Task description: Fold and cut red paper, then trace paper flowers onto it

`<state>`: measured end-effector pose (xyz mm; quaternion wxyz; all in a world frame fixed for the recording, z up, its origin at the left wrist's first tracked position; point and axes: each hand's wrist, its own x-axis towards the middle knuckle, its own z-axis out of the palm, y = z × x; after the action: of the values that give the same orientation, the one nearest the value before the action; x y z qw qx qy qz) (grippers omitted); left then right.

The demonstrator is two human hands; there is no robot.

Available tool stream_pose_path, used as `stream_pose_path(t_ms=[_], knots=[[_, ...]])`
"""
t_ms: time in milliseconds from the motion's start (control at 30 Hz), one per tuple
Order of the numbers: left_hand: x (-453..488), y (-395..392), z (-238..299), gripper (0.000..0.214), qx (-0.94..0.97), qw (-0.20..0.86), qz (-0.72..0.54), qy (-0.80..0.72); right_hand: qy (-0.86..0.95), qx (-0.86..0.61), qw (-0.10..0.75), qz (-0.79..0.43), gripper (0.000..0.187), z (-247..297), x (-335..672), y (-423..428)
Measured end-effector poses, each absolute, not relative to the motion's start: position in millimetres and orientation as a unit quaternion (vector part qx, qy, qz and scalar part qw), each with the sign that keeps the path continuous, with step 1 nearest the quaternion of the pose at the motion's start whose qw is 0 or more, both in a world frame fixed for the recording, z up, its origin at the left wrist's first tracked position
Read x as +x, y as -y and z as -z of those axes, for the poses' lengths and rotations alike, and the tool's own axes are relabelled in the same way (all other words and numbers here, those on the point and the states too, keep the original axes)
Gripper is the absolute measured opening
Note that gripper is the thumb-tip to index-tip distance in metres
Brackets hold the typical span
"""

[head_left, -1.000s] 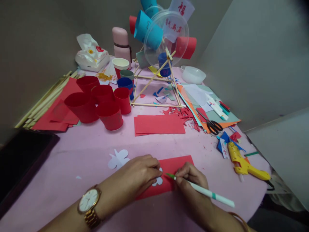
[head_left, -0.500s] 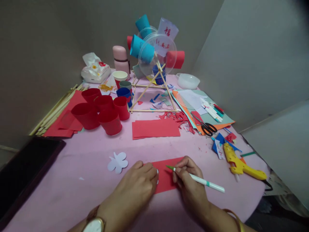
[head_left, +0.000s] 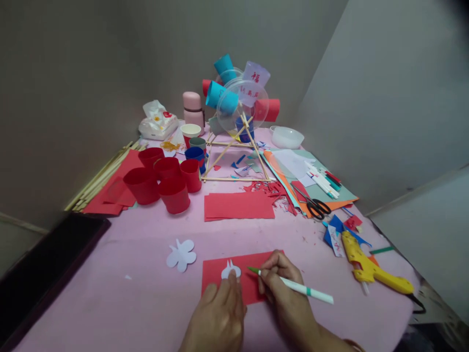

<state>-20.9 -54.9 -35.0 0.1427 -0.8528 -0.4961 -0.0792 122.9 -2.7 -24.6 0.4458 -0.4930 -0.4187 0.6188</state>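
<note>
A red paper sheet (head_left: pixel 214 274) lies on the pink table near me. On it sits a small white paper cutout (head_left: pixel 230 269), and a fingertip of my left hand (head_left: pixel 218 318) presses on the cutout's near edge. My right hand (head_left: pixel 282 293) is closed round a white pen with a green tip (head_left: pixel 293 288); the tip rests on the red sheet just right of the cutout. A larger white flower-shaped cutout (head_left: pixel 181 254) lies loose to the left of the sheet.
Several red paper cups (head_left: pixel 161 178), a second red sheet (head_left: pixel 240 205), a stick-and-cup wheel model (head_left: pixel 238 107), scissors (head_left: pixel 317 206), a yellow glue gun (head_left: pixel 366 266), stacked coloured papers with pens (head_left: pixel 311 171), wooden sticks (head_left: pixel 102 173) and a dark tray (head_left: pixel 47 264) surround the work area.
My left hand has drawn back toward me, uncovering the small white cutout. The view has tilted up, so the table items appear lower and farther.
</note>
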Motion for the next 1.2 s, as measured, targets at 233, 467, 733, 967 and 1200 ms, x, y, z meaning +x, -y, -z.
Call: stream_pose_path(t_ms=[233, 467, 733, 967, 1200], knots=[[-28, 61, 48, 0.039, -0.856, 0.173, 0.104, 0.475, 0.524, -0.493, 0.372, -0.586, 0.008, 4, 114, -18], [-33, 61, 44, 0.036, -0.86, 0.175, 0.104, 0.467, 0.54, -0.525, 0.372, -0.542, 0.008, 16, 112, -28], [-37, 58, 43, 0.033, -0.872, 0.167, 0.106, 0.448, 0.549, -0.516, 0.382, -0.534, 0.009, 22, 115, -26], [-39, 56, 41, 0.034, -0.869, 0.162, 0.102, 0.455, 0.635, -0.446, 0.363, -0.516, 0.007, 22, 121, -23], [-41, 56, 42, 0.035, -0.875, 0.162, 0.093, 0.446, 0.727, -0.394, 0.326, -0.458, 0.019, 20, 134, -27]])
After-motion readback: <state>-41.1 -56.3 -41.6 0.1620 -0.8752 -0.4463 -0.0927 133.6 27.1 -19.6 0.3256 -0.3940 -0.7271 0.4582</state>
